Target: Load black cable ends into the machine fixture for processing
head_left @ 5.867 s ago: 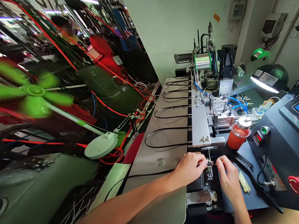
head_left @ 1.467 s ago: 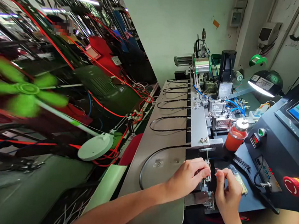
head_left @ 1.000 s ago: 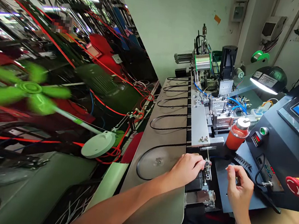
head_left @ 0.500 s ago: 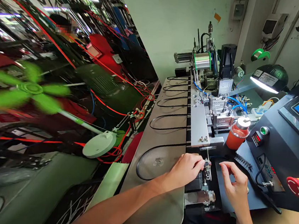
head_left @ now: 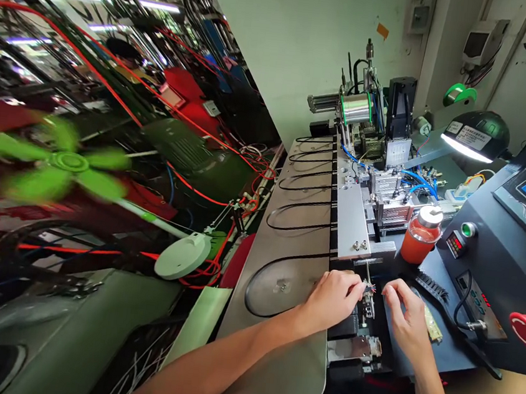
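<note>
Head view. Left hand [head_left: 333,296] rests at the right edge of the grey metal work plate [head_left: 274,355], fingers curled, pinching the end of a black cable [head_left: 285,257] whose bared wire tips [head_left: 370,287] stick out past the fingertips over a small metal clamp fixture [head_left: 367,305]. The cable loops back across the plate in an arc. Right hand [head_left: 405,312] hovers just right of the wire tips, thumb and forefinger nearly pinched; cannot tell whether they grip anything or touch the wires. Four more black cable loops [head_left: 302,192] lie on the plate farther along, ends tucked under the aluminium rail [head_left: 352,222].

Containers: an orange jar [head_left: 420,235] with a white cap stands on the dark console [head_left: 443,316] beside the rail, filled with an orange-red substance nearly to the neck; lid closed. A black brush [head_left: 432,285] lies near it. A solder wire spool [head_left: 355,108] sits on the machine head beyond. A lit desk lamp [head_left: 473,136] hangs at the right; a green fan [head_left: 66,164] is at the left.
</note>
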Demonstrator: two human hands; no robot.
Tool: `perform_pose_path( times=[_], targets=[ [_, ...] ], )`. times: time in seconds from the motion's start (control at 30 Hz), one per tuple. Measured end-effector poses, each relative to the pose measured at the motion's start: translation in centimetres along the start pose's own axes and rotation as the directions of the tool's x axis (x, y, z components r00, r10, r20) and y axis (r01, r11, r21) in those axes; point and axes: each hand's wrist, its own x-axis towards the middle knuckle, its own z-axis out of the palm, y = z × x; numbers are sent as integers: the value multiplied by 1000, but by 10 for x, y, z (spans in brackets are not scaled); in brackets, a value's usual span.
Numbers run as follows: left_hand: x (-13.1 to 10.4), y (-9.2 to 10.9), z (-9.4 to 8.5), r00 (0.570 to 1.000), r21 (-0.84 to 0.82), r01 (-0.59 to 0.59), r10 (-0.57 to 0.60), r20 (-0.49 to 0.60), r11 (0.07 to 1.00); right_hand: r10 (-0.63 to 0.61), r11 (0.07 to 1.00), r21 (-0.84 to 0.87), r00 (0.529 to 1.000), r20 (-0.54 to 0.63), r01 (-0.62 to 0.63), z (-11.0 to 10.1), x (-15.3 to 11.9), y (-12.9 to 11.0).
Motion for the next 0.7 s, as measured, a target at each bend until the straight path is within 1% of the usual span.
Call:
perform_pose_path(
  times=[0.13, 0.23, 0.3, 0.37, 0.43, 0.5, 0.53, 0.6, 0.63, 0.7],
  targets=[
    [1, -1, 0, 1000, -2, 4, -4, 2, 1000, 3, 1000, 26, 997, 72, -4, 11, 9, 0],
    [2, -1, 0, 1000, 4, -2, 2, 13, 1000, -12, 998, 60, 997, 71, 8, 18, 12, 2],
    [1, -2, 1, 1000, 40, -21, 20, 16, 999, -23, 994, 106, 998, 54, 17, 22, 12, 3],
    [-1, -4, 3, 999, 105, -46, 49, -24, 993, -24, 988, 154, 999, 36, 18, 25, 11, 3],
    [-5, -9, 6, 989, 174, -82, 101, -106, 981, -17, 982, 187, 1000, 20, 13, 27, 10, 4],
    [-9, -14, 8, 963, 244, -170, 213, -165, 955, -8, 978, 209, 1000, 17, 4, 29, 9, 5],
    [-12, -17, 9, 942, 282, -231, 287, -175, 931, -4, 976, 219, 1000, 19, 0, 29, 9, 5],
    [-15, -22, 11, 893, 359, -338, 417, -171, 870, 7, 971, 237, 1000, 24, -12, 30, 9, 5],
    [-15, -23, 11, 872, 398, -367, 460, -168, 841, 14, 969, 245, 1000, 24, -20, 30, 9, 6],
    [-16, -24, 10, 844, 475, -399, 517, -146, 785, 32, 965, 260, 999, 20, -36, 31, 8, 6]
  ],
)
